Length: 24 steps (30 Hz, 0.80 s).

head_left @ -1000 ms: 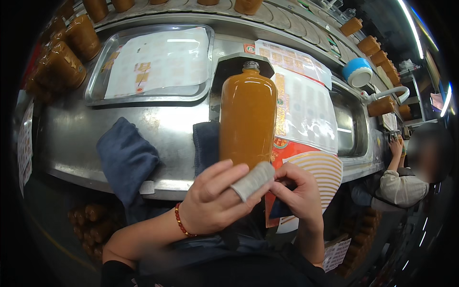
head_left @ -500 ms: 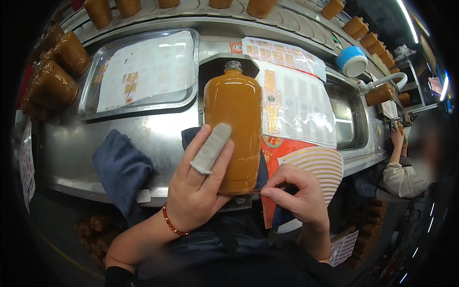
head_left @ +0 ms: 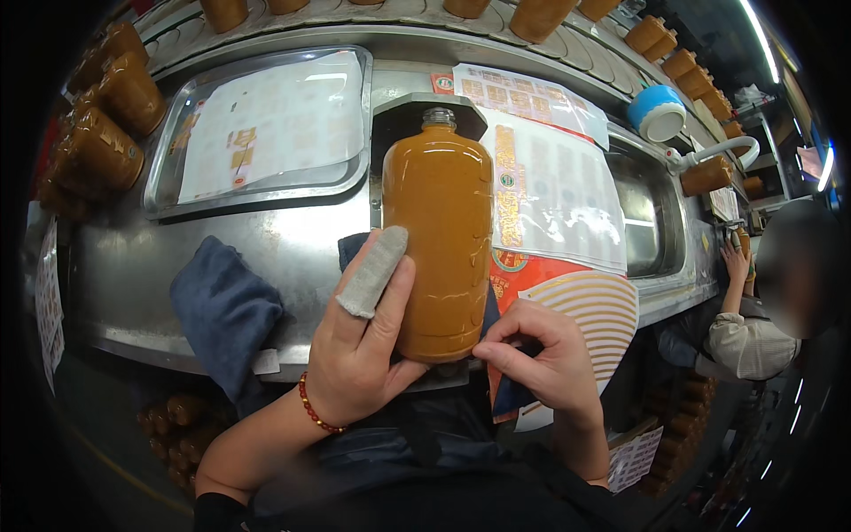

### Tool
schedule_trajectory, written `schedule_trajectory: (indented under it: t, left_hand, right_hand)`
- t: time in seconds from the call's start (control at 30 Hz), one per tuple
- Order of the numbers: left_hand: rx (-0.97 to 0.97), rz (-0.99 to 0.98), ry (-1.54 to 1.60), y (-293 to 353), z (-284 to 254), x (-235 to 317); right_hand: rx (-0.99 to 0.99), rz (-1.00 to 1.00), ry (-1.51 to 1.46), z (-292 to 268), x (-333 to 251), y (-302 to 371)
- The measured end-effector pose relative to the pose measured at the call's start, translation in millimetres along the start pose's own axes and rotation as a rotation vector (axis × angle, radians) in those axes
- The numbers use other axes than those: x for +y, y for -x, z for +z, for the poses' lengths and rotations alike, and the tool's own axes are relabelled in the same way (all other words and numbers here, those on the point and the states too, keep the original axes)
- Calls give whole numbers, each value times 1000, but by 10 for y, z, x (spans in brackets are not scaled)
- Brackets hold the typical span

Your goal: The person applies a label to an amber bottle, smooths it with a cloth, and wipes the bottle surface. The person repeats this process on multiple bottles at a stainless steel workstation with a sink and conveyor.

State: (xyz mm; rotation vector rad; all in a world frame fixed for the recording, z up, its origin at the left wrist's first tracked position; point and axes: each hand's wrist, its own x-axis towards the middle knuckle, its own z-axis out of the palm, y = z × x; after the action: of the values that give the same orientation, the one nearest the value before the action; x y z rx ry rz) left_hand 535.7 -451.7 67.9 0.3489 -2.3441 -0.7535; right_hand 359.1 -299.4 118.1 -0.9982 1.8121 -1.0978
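Observation:
A flat amber-brown bottle (head_left: 439, 222) with a clear glass neck lies before me, neck away, its top on a dark angular stand (head_left: 390, 120). My left hand (head_left: 359, 346) grips its lower left side, the fingers along the edge and the thumb at the base. One of its fingers wears a grey cloth finger sleeve (head_left: 374, 270). At the bottle's lower right corner my right hand (head_left: 545, 359) is closed, thumb and forefinger pinched together; whatever they hold is too small to make out. A dark blue cloth (head_left: 357, 246) shows partly from under the bottle.
Left stand a metal tray (head_left: 160, 191) with label sheets and a blue cloth (head_left: 222, 301). Right are a label sheet (head_left: 563, 199), a sheet of gold curved strips (head_left: 585, 301) and a sink (head_left: 665, 226). Bottles ride a conveyor (head_left: 425, 27) behind. A person (head_left: 753, 328) works far right.
The bottle has turned a little and shifted slightly right. My left fingers have slid left toward its edge, and my right pinch has moved slightly left. Bottles on the conveyor have moved right.

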Motion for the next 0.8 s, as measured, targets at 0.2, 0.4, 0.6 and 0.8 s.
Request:
schedule_trajectory:
  t: [0.2, 0.4, 0.6, 0.8]
  left_hand:
    - [7, 0, 21, 8, 12, -25]
    - [8, -5, 7, 40, 17, -45]
    - [4, 7, 10, 28, 8, -58]
    - [-16, -29, 5, 86, 11, -72]
  right_hand:
    - [-8, 7, 10, -13, 5, 1]
    - [-27, -7, -35, -44, -116, 30]
    - [2, -5, -24, -42, -105, 23]
    - [-4, 9, -10, -32, -11, 19]
